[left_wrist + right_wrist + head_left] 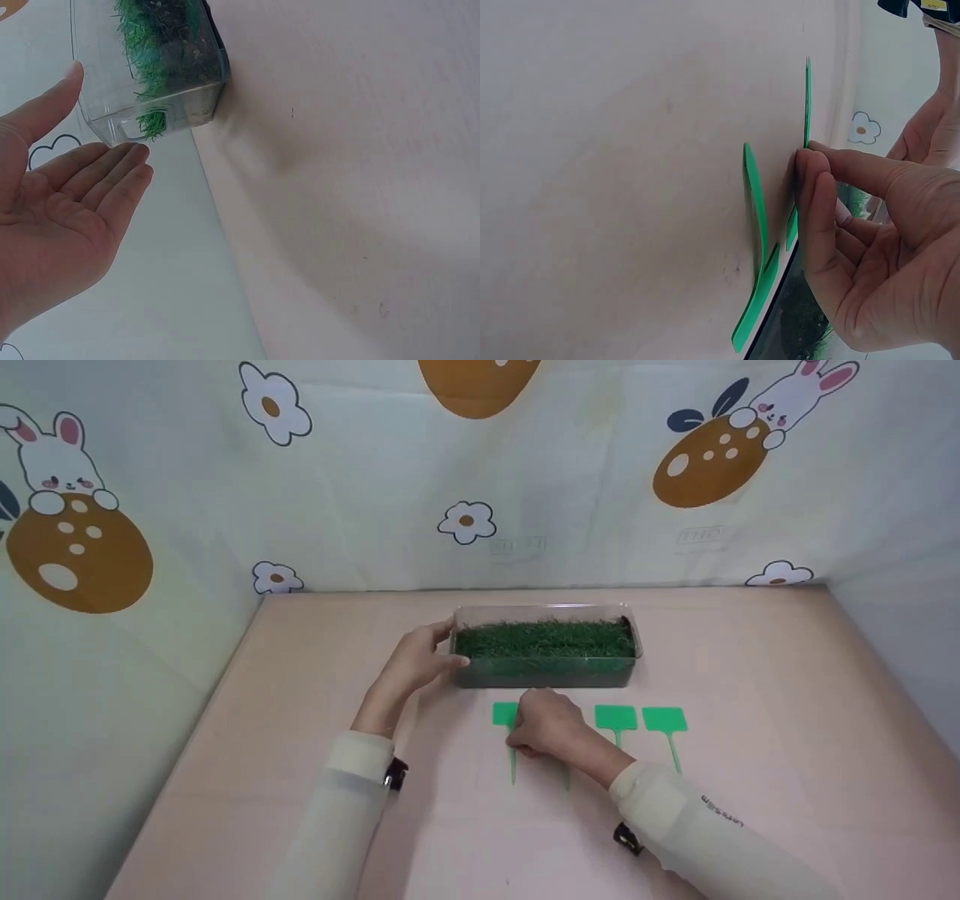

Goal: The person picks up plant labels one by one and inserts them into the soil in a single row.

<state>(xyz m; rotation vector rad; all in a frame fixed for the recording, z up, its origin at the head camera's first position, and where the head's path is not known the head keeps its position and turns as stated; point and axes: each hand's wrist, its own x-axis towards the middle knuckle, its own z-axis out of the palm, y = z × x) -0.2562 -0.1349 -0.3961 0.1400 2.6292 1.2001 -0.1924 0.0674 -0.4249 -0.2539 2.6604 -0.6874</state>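
Note:
My right hand (551, 722) pinches the stem of the leftmost green plant tag (504, 712) just above the table. In the right wrist view, that tag's stem (808, 105) comes out past my fingertips, and another green tag (757, 300) lies beside the hand. My left hand (420, 660) rests against the left end of a clear plastic tub (544, 671) holding green artificial grass (547, 639). In the left wrist view, the thumb and straight fingers (105, 180) reach the tub's end wall (112, 124).
Two more green tags, one in the middle (615, 718) and one at the right (664, 718), lie in the row before the tub. One other is mostly hidden under my right hand. A printed cloth backdrop (360, 510) stands behind the pink table (750, 660).

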